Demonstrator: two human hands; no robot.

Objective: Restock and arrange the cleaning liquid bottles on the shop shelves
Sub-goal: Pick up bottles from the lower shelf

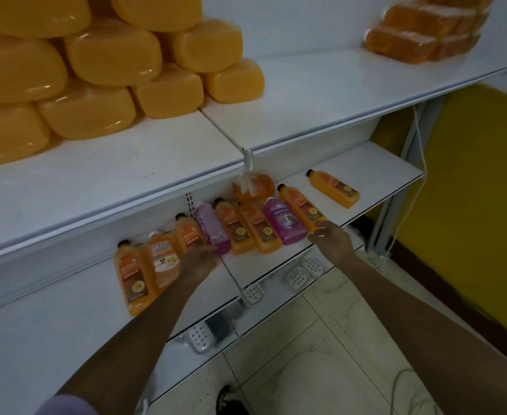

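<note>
Stock: cleaning-liquid bottles, laid flat in a row (247, 232) on the middle shelf (381, 169), mostly orange with two purple. Orientation: caps point far and a little left, bases sit near the shelf's front edge, so each long axis runs near-to-far and slants left. Left hand (199, 260): it is at the near end of the purple bottle (211, 230), in the left half of the row. Its fingers (213, 250) reach forward onto the base, but blur hides whether they grip it. Right hand (331, 238): it is at the near end of the orange bottle (301, 209), the last in the row on the right. The fingers are curled round that base corner, and the bottle's body runs away from them, far and left. Neighbour: a second purple bottle (282, 224) lies just left of the orange one, side by side and apparently touching it. Outliers: a lone bottle (334, 190) lies apart to the far right, nearer the right hand, and a pouch (253, 185) sits behind the row. Judgement: each hand meets its bottle base-first, so standing one up means tipping the cap end up and back. The close neighbours could be knocked askew.
</note>
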